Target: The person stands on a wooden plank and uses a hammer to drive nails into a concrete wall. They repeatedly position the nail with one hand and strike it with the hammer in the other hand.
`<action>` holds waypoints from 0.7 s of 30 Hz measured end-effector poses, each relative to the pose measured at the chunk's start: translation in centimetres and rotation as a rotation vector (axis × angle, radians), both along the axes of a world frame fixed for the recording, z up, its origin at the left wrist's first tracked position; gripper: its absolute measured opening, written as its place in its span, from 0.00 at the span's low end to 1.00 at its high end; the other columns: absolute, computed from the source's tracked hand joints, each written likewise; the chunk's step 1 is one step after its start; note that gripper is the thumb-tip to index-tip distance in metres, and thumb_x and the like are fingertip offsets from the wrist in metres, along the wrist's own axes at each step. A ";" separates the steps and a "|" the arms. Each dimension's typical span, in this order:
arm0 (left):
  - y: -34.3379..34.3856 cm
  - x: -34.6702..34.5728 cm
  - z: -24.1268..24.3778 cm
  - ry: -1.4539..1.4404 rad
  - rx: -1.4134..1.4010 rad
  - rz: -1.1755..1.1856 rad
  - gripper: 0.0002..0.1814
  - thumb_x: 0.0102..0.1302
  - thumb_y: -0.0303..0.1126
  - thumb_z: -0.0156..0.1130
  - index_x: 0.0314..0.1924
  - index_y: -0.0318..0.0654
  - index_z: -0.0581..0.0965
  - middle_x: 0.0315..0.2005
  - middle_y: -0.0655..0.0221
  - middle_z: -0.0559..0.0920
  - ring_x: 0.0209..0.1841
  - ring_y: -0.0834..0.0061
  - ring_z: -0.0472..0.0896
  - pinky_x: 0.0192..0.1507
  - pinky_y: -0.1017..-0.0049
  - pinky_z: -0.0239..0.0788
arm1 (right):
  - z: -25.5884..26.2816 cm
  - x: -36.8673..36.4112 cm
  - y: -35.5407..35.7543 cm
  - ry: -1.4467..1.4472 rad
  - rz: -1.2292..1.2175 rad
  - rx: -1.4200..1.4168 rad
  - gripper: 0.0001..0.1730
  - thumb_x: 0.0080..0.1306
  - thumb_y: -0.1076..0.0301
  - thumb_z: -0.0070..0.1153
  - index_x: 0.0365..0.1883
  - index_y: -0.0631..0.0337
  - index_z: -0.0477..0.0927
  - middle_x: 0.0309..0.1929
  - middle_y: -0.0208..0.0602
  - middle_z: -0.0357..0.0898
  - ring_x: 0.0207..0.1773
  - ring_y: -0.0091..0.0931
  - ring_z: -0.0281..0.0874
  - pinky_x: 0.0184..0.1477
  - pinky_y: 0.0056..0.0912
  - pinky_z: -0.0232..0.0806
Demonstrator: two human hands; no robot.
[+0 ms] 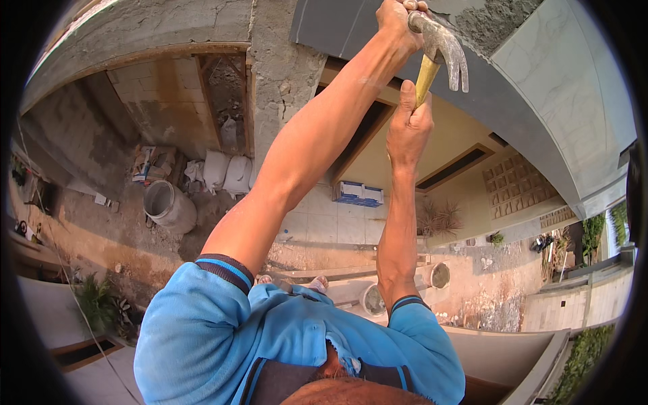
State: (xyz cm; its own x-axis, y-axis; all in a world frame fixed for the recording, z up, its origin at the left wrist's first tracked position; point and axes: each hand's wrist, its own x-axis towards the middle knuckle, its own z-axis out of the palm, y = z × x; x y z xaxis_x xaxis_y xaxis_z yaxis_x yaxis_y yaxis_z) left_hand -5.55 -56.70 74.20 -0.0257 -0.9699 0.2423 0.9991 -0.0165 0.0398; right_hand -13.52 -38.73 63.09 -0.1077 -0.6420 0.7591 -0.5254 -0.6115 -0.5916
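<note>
My right hand [411, 126] grips the yellow handle of a claw hammer [438, 39], thumb laid along the handle. The worn, mortar-smeared metal head is at the top, its claw pointing down to the right. Raised higher, my left hand [397, 23] is against the dark grey band [336, 23] of the wall, with its fingers curled. The hammer head partly covers this hand, so whether it holds anything is hidden. Just right of the hands, the edge of the grey band is broken beside a patch of rough bare mortar [493, 23]. Pale marbled tiles [562, 66] adjoin that patch.
Far below, my feet [319, 283] stand near long planks [349, 272]. Two buckets of grey mix [373, 299] [440, 275] are at the right. A drum [169, 206], white sacks [226, 172] and blue-white boxes [358, 194] stand lower down. A cable [71, 288] hangs at left.
</note>
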 end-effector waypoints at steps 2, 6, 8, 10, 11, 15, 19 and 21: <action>0.4 1.1 0.1 -0.003 0.008 0.010 0.14 0.80 0.31 0.41 0.31 0.46 0.68 0.17 0.71 0.71 0.20 0.72 0.74 0.27 0.68 0.74 | 0.1 -0.2 1.9 -0.041 0.002 -0.003 0.25 0.83 0.48 0.48 0.33 0.61 0.70 0.17 0.26 0.61 0.17 0.23 0.59 0.21 0.35 0.58; 0.0 2.2 0.5 0.104 -0.037 0.006 0.15 0.81 0.33 0.41 0.31 0.46 0.68 0.17 0.73 0.70 0.21 0.73 0.74 0.28 0.69 0.74 | 2.3 -0.6 4.2 -0.295 0.244 -0.368 0.26 0.83 0.49 0.47 0.29 0.58 0.63 0.17 0.25 0.58 0.17 0.17 0.55 0.18 0.27 0.50; 0.1 2.1 0.6 0.082 -0.013 0.030 0.16 0.82 0.35 0.40 0.31 0.47 0.68 0.17 0.74 0.70 0.19 0.75 0.73 0.25 0.72 0.72 | 2.8 0.1 3.7 -0.414 0.371 -0.620 0.26 0.84 0.49 0.44 0.27 0.54 0.58 0.17 0.23 0.56 0.16 0.14 0.49 0.16 0.21 0.46; -0.3 0.6 0.3 0.064 -0.089 -0.010 0.17 0.77 0.31 0.42 0.26 0.46 0.66 0.17 0.73 0.70 0.23 0.72 0.73 0.31 0.67 0.72 | 1.0 1.0 0.8 -0.402 0.333 -0.648 0.27 0.84 0.47 0.43 0.27 0.53 0.60 0.16 0.22 0.57 0.15 0.15 0.49 0.16 0.22 0.48; -0.9 1.8 -0.4 0.060 -0.177 -0.012 0.18 0.71 0.27 0.45 0.20 0.44 0.63 0.17 0.71 0.71 0.27 0.69 0.74 0.39 0.60 0.73 | -0.4 0.1 -1.2 -0.036 -0.073 -0.344 0.27 0.84 0.46 0.44 0.29 0.57 0.66 0.16 0.23 0.59 0.17 0.18 0.54 0.19 0.28 0.52; -2.7 5.8 -3.0 0.001 -0.119 -0.113 0.26 0.79 0.33 0.42 0.17 0.45 0.63 0.15 0.71 0.71 0.29 0.71 0.76 0.38 0.64 0.72 | 0.4 -0.5 -0.1 -0.044 -0.009 -0.028 0.27 0.84 0.48 0.45 0.29 0.59 0.68 0.16 0.28 0.62 0.16 0.22 0.60 0.19 0.36 0.56; 1.4 2.3 -1.4 -0.142 -0.010 0.044 0.21 0.84 0.35 0.39 0.28 0.44 0.68 0.14 0.76 0.67 0.26 0.73 0.75 0.33 0.71 0.72 | -0.5 -2.8 2.4 -0.349 0.182 -0.114 0.25 0.84 0.48 0.45 0.30 0.57 0.67 0.17 0.22 0.61 0.17 0.15 0.56 0.18 0.25 0.49; 2.9 1.1 -1.5 -0.316 0.061 0.146 0.18 0.85 0.40 0.40 0.34 0.45 0.68 0.14 0.78 0.66 0.21 0.77 0.72 0.26 0.77 0.67 | 0.2 -3.5 4.1 -0.443 0.255 -0.131 0.25 0.83 0.48 0.46 0.29 0.55 0.65 0.18 0.19 0.59 0.18 0.12 0.53 0.19 0.21 0.46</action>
